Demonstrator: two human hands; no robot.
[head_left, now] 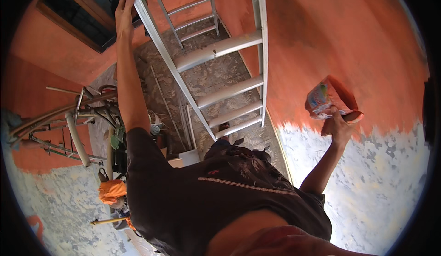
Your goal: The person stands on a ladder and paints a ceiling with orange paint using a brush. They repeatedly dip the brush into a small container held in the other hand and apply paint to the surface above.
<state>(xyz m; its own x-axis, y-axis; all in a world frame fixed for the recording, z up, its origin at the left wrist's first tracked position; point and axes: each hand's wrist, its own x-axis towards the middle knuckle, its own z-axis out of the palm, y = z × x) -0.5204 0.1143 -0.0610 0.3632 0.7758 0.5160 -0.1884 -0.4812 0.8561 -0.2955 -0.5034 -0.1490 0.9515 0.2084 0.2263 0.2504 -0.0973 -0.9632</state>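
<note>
My left hand [125, 15] is raised at the upper left, its fingers closed round the side rail of an aluminium ladder [220, 49]. Out to the right, my right hand [342, 126] grips a paint container [324, 97] smeared with orange, tilted so that its orange-coated inside shows. What looks like a paintbrush [327, 127] is pinched in the same hand, below the container; my fingers and the container hide part of it. Behind them, the wall [376, 49] has orange paint above and patchy white and grey below.
Patterned tiles cover the floor [170, 81] far below. At left stand a bicycle-like metal frame [78, 118], pipes and an orange cloth bundle [111, 191]. A dark, wood-framed window [76, 12] is at upper left. The ladder's rear legs [190, 24] stand beyond the rungs.
</note>
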